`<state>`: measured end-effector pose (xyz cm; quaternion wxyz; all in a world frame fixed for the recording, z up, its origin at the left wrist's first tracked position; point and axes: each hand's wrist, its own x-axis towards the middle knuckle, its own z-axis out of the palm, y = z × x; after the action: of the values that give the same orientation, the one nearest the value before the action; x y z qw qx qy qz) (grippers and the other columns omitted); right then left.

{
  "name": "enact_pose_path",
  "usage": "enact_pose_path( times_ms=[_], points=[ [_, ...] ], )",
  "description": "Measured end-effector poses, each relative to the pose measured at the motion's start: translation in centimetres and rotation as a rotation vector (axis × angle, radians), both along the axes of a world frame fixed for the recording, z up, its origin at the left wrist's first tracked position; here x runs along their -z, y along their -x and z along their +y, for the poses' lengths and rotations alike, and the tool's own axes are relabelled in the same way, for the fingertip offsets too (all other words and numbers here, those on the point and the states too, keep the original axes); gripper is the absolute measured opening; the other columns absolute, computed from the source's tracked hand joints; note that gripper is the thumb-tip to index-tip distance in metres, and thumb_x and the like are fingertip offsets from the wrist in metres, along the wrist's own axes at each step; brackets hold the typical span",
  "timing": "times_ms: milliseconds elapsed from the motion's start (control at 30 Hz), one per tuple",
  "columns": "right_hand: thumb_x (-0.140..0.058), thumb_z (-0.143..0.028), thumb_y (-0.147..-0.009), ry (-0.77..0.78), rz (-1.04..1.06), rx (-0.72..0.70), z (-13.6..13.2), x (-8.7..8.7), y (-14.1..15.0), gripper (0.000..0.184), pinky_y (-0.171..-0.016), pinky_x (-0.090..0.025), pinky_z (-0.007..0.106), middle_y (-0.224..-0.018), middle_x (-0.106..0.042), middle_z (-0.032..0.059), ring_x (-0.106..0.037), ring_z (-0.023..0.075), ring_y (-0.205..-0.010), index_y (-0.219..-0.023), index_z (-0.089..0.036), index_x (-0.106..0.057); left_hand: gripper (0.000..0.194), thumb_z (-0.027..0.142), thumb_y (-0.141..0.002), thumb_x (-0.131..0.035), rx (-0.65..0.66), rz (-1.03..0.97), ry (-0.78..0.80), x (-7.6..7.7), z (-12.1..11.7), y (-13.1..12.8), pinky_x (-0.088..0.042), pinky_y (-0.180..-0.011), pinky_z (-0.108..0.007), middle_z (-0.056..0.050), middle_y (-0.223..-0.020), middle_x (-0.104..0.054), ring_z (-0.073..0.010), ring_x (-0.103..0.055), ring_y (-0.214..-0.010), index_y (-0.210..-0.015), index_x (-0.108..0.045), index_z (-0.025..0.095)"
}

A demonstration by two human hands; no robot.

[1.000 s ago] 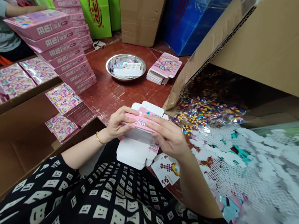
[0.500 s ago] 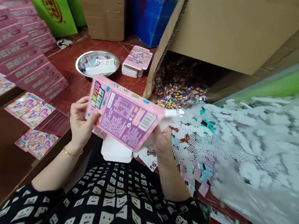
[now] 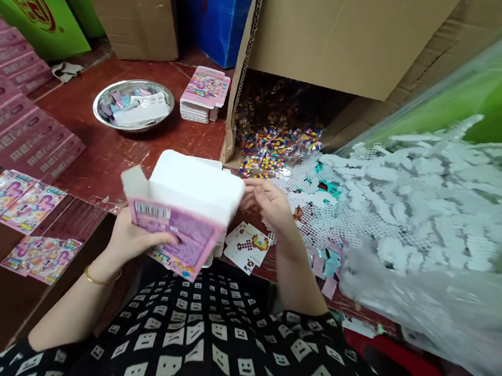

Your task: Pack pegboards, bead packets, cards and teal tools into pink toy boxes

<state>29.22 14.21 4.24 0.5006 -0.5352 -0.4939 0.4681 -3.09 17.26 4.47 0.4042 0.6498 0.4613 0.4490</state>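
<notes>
My left hand [image 3: 131, 238] is closed round a pink and purple printed cardboard box [image 3: 170, 230], its thumb across the face below the barcode. The box is tilted, with its open end up. A wide white flap [image 3: 198, 182] and a smaller side flap stand out from that end. At the flap's right edge is my right hand [image 3: 271, 205], its fingers loosely bent and slightly apart. Whether its fingertips touch the flap I cannot tell. Below that hand lies a printed leaflet [image 3: 248, 246] with a pixel picture. White card pieces are partly hidden behind the box.
A steel bowl [image 3: 134, 104] of small packets and papers stands beside a stack of flat pink boxes [image 3: 202, 90]. Bags of coloured beads fill a tipped carton [image 3: 334, 35]. White mesh and scraps [image 3: 438, 196] lie at right. Pink cartons [image 3: 20, 122] are piled at left.
The box has turned over in my left hand, bringing its open end and white flap upward. My right hand has let go of the box's end. The view has swung right.
</notes>
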Motion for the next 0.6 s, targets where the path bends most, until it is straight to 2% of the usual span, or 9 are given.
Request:
enact_pose_path(
  times_ms=[67, 100, 167, 267, 333, 400, 500, 600],
  points=[
    [-0.072, -0.064, -0.072, 0.097, -0.362, 0.292, -0.8, 3.3, -4.8, 0.053, -0.07, -0.056, 0.036, -0.081, -0.069, 0.0072, -0.065, 0.0186, -0.073, -0.096, -0.017, -0.067, 0.053, 0.05, -0.054, -0.091, -0.032, -0.008, 0.196, 0.3, 0.4, -0.3, -0.063, -0.063, -0.039, -0.007, -0.077, -0.074, -0.0254, -0.071, -0.069, -0.086, -0.068, 0.015],
    [-0.075, -0.061, -0.069, 0.194, -0.51, 0.33, -1.4, 5.0, -6.8, 0.051, -0.072, -0.055, 0.038, -0.079, -0.068, 0.0079, -0.065, 0.0204, -0.074, -0.091, -0.015, -0.067, 0.057, 0.054, -0.057, -0.089, -0.063, -0.026, 0.294, 0.6, 0.7, -0.7, -0.063, -0.066, -0.039, -0.009, -0.085, -0.075, -0.0251, -0.072, -0.072, -0.092, -0.067, 0.014],
    [-0.082, -0.054, -0.064, 0.307, -0.698, 0.303, -2.9, 7.9, -9.3, 0.049, -0.078, -0.055, 0.042, -0.085, -0.069, 0.0105, -0.066, 0.0245, -0.08, -0.089, -0.014, -0.067, 0.067, 0.058, -0.064, -0.084, -0.132, -0.074, 0.417, 1.4, 1.5, -1.6, -0.063, -0.078, -0.041, -0.012, -0.102, -0.074, -0.0251, -0.073, -0.084, -0.109, -0.061, 0.014],
    [-0.085, -0.042, -0.064, 0.285, -0.894, 0.213, -4.4, 10.4, -9.7, 0.049, -0.093, -0.051, 0.048, -0.104, -0.07, 0.0151, -0.065, 0.031, -0.101, -0.1, -0.014, -0.069, 0.079, 0.053, -0.068, -0.084, -0.116, -0.061, 0.403, 2.7, 2.6, -2.9, -0.058, -0.094, -0.046, -0.017, -0.125, -0.066, -0.0278, -0.07, -0.107, -0.128, -0.049, 0.016],
    [-0.082, -0.038, -0.071, 0.258, -0.982, 0.177, -4.3, 10.9, -9.0, 0.044, -0.1, -0.047, 0.048, -0.112, -0.069, 0.0166, -0.062, 0.0321, -0.111, -0.105, -0.014, -0.069, 0.083, 0.048, -0.069, -0.084, -0.054, 0.021, 0.358, 3.2, 3.0, -3.4, -0.054, -0.1, -0.051, -0.019, -0.133, -0.061, -0.0299, -0.066, -0.115, -0.135, -0.045, 0.017],
    [-0.077, -0.033, -0.077, 0.266, -1.009, 0.135, -3.6, 10.8, -8.4, 0.037, -0.101, -0.047, 0.045, -0.114, -0.069, 0.0155, -0.062, 0.0302, -0.113, -0.109, -0.015, -0.069, 0.082, 0.047, -0.071, -0.083, -0.033, 0.095, 0.329, 3.4, 3.1, -3.5, -0.053, -0.102, -0.053, -0.019, -0.134, -0.061, -0.031, -0.066, -0.117, -0.137, -0.045, 0.016],
    [-0.069, -0.026, -0.084, 0.325, -1.016, 0.117, -2.5, 10.4, -8.9, 0.022, -0.091, -0.051, 0.036, -0.103, -0.073, 0.0106, -0.067, 0.024, -0.097, -0.104, -0.016, -0.072, 0.079, 0.047, -0.071, -0.084, -0.05, 0.068, 0.282, 3.0, 2.6, -3.2, -0.054, -0.102, -0.051, -0.018, -0.131, -0.064, -0.0305, -0.066, -0.115, -0.135, -0.05, 0.016],
    [-0.061, -0.013, -0.084, 0.409, -1.055, 0.152, -2.3, 10.1, -10.2, 0.013, -0.084, -0.05, 0.03, -0.092, -0.073, 0.0094, -0.067, 0.0207, -0.088, -0.087, -0.016, -0.073, 0.079, 0.045, -0.067, -0.087, -0.054, -0.007, 0.222, 2.5, 1.8, -2.6, -0.057, -0.098, -0.047, -0.015, -0.129, -0.066, -0.0289, -0.068, -0.112, -0.134, -0.053, 0.018]
  ],
)
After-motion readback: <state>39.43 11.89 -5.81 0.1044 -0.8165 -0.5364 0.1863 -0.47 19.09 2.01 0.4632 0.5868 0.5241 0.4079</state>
